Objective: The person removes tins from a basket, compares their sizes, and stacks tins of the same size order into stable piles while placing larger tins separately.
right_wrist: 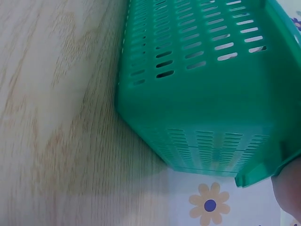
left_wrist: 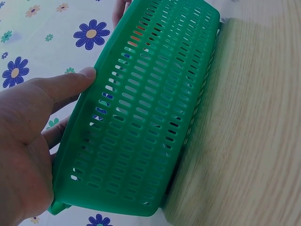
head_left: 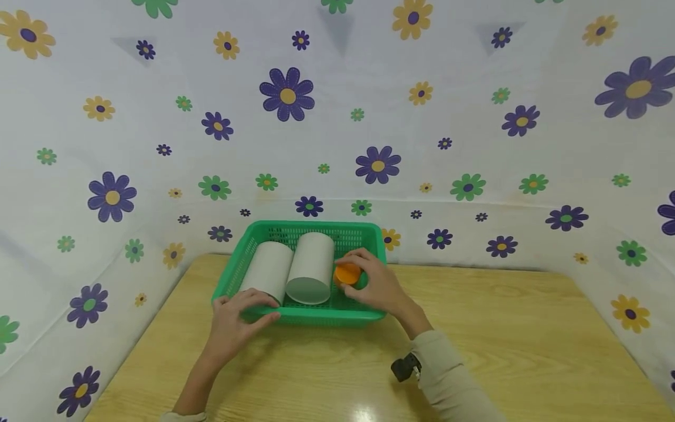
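A green slotted plastic basket (head_left: 329, 313) stands on the wooden table. Two white cylinders (head_left: 267, 268) lie side by side in its left and middle parts. My left hand (head_left: 230, 328) grips the front-left rim, thumb on the outer side and fingers reaching in over the near end of the left cylinder. In the left wrist view that thumb (left_wrist: 70, 84) presses the rim. At the basket's right end my right hand (head_left: 377, 284) holds a small orange round object (head_left: 347, 274) between thumb and fingers, which partly cover it. The right wrist view shows mostly the basket's outer corner (right_wrist: 197, 103).
A white cloth with printed flowers (head_left: 337, 135) hangs behind the table and at both sides. The wooden tabletop (head_left: 501, 340) extends in front of the basket and to its right. A black device (head_left: 405, 367) is strapped at my right wrist.
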Demonstrator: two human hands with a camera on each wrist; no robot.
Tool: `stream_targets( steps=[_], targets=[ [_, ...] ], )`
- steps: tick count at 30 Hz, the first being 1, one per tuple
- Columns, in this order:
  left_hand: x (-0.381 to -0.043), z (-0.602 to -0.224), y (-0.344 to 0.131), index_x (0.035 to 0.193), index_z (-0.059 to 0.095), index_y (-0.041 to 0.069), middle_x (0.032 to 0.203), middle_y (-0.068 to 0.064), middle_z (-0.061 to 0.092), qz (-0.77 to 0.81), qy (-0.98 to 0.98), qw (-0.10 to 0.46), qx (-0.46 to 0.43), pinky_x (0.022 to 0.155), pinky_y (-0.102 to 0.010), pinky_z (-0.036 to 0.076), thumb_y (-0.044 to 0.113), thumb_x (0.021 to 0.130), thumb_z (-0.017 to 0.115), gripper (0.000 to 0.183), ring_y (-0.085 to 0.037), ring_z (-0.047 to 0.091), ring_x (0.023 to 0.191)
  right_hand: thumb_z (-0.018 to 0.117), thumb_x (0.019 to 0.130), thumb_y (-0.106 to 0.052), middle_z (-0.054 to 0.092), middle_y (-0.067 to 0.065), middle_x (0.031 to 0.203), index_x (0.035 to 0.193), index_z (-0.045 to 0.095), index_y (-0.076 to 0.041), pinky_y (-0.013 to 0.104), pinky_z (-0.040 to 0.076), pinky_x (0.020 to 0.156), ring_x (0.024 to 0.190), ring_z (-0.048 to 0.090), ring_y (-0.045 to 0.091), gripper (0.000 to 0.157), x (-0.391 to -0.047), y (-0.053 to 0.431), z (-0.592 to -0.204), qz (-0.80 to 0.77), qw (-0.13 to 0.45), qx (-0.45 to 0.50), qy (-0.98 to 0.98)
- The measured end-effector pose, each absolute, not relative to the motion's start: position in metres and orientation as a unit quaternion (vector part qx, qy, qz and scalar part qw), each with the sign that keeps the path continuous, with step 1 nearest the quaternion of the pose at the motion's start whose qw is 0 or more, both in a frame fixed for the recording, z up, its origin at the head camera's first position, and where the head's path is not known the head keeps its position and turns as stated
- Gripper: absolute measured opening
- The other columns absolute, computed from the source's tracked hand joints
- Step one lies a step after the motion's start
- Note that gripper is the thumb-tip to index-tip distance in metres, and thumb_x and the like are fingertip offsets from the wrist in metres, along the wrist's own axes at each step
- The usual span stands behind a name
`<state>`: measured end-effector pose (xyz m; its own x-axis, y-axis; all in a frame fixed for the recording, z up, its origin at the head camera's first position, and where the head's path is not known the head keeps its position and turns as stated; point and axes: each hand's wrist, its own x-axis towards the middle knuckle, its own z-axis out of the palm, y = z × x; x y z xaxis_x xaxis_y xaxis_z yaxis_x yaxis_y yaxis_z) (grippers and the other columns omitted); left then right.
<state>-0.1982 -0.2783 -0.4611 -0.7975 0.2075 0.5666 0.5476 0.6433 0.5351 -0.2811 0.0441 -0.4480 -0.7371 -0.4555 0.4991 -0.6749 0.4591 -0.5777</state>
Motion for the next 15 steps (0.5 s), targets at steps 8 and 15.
stream_targets(
  steps=[8, 15],
  targets=[
    [-0.200, -0.461, -0.277, 0.094, 0.076, 0.031, 0.101, 0.017, 0.071, -0.359, -0.879, 0.232, -0.211, 0.081, -0.044, 0.017, 0.023, 0.080, 0.089, 0.021, -0.011, 0.065, 0.099, 0.085, 0.082, -0.006, 0.060, 0.008, 0.127, 0.126, 0.070, -0.007, 0.041, 0.055, 0.094, 0.112, 0.061, 0.026, 0.046, -0.280, 0.053, -0.446, 0.453, 0.155, 0.346, -0.807],
    [-0.202, -0.463, -0.278, 0.095, 0.075, 0.035, 0.100, 0.018, 0.071, -0.371, -0.865, 0.245, -0.231, 0.078, -0.043, 0.016, 0.020, 0.080, 0.090, 0.026, -0.010, 0.065, 0.096, 0.083, 0.085, -0.005, 0.058, 0.007, 0.129, 0.129, 0.070, -0.006, 0.038, 0.056, 0.090, 0.117, 0.061, 0.026, 0.045, -0.264, 0.070, -0.438, 0.488, 0.157, 0.309, -0.801]
  ],
)
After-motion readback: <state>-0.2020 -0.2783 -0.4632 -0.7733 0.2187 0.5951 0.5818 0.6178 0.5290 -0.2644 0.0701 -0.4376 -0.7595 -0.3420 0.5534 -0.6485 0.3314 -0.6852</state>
